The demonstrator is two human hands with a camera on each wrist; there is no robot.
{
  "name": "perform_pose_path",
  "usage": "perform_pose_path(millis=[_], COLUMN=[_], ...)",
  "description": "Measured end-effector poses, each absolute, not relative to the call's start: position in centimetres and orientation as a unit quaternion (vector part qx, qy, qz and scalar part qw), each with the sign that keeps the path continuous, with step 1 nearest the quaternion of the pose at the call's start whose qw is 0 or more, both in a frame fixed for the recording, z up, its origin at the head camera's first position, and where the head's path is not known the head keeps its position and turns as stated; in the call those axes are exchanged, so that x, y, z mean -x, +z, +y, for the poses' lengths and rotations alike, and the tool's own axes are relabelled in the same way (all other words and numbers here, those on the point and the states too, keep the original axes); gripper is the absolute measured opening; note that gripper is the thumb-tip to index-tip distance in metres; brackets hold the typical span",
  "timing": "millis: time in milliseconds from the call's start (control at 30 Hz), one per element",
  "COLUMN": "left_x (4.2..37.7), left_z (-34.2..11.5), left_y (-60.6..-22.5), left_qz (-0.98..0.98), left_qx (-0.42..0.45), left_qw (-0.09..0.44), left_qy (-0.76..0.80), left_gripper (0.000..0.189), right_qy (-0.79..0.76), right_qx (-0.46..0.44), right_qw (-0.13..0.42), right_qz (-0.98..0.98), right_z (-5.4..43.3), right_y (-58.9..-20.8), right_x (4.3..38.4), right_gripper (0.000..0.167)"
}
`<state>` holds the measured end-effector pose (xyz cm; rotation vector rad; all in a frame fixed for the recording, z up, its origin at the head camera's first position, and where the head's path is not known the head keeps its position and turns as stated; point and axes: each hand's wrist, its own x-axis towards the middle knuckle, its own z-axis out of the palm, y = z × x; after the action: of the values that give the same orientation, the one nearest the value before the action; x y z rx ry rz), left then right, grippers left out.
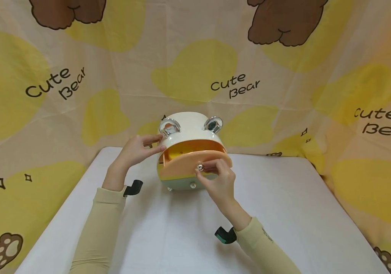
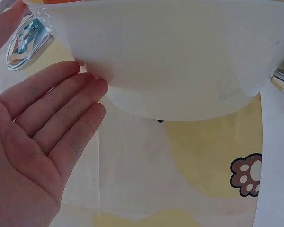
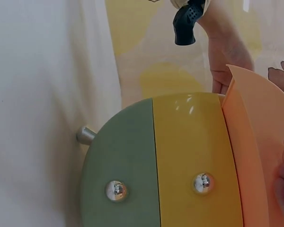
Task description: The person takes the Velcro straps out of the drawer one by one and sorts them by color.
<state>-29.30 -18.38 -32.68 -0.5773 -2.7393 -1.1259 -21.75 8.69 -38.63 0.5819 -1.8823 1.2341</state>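
Note:
A frog-shaped drawer box [image 1: 192,127] stands on the white table, with a cream top and two shiny silver eyes. Its uppermost orange drawer [image 1: 178,164] is pulled partway out, showing the yellow-orange inside. My right hand [image 1: 221,182] pinches the small silver knob [image 1: 200,167] on that drawer between thumb and fingers. Against the box's left side rests my left hand [image 1: 135,152], its fingers straight and the thumb near the front edge. Below, the yellow drawer [image 3: 194,137] and the green drawer [image 3: 123,161] are closed, each with a silver knob.
The white tabletop [image 1: 168,236] stretches in front of and beside the box. Behind it hangs a cream and yellow cloth [image 1: 192,68] printed with bears and lettering. A short silver foot [image 3: 85,135] props up the box. Black curved devices [image 1: 226,235] sit at both wrists.

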Motion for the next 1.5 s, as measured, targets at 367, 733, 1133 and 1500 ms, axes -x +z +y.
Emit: perform_pose_path(millis=[367,733,1133,1500], left_x=[29.3,29.3,29.3,29.4], left_z=[-18.4,-18.3,-18.4,-18.4], left_y=[-32.6,-32.6,-32.5,-32.6], left_qz=[-0.909,-0.907,-0.903,-0.898], left_qx=[0.188,0.190,0.190,0.188], left_qw=[0.053,0.057,0.069,0.063], left_qy=[-0.367,-0.372,-0.380,-0.393], left_gripper=[0.067,0.066,0.062,0.063], right_qy=[0.485,0.486,0.479,0.468], right_qx=[-0.242,-0.259,-0.268,-0.285], right_qw=[0.404,0.403,0.404,0.416], right_qz=[-0.737,-0.731,-0.732,-0.725], right_z=[9.3,9.9,10.1,10.3], right_y=[-38.7,-39.0,-39.0,-39.5], right_x=[20.4,19.2,18.5,17.9], right_gripper=[0.024,0.027,0.026,0.028])
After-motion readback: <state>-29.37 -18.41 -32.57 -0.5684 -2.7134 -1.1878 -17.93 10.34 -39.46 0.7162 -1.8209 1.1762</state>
